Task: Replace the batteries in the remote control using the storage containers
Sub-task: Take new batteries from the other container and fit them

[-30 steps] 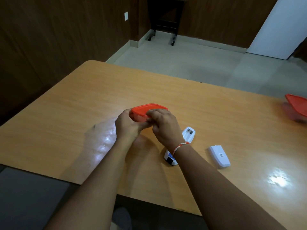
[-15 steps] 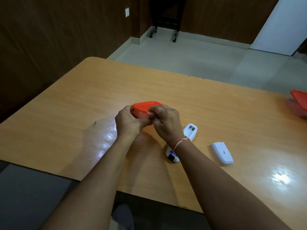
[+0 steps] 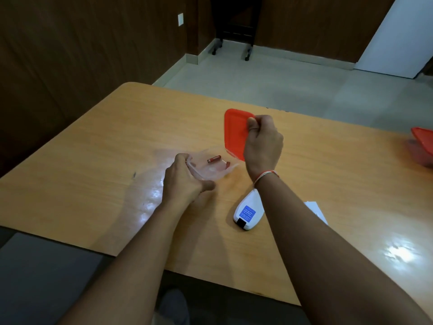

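My right hand (image 3: pixel 262 143) pinches the red lid (image 3: pixel 234 134) and holds it tilted up above the table. My left hand (image 3: pixel 185 179) grips the near rim of the clear plastic container (image 3: pixel 210 171), which stands uncovered on the table. A red battery (image 3: pixel 214 159) lies inside it, with a second red one (image 3: pixel 227 164) at its right side. The white remote control (image 3: pixel 247 211) lies face down under my right forearm, its upper part hidden. The white battery cover (image 3: pixel 315 208) shows partly behind that forearm.
A second container with a red lid (image 3: pixel 424 141) stands at the table's far right edge. The wooden table (image 3: pixel 93 172) ends close in front of me. Dark wood walls and a tiled floor lie beyond.
The red lid has come off the clear container and my right hand has lifted it up and to the right. The batteries inside are now exposed.
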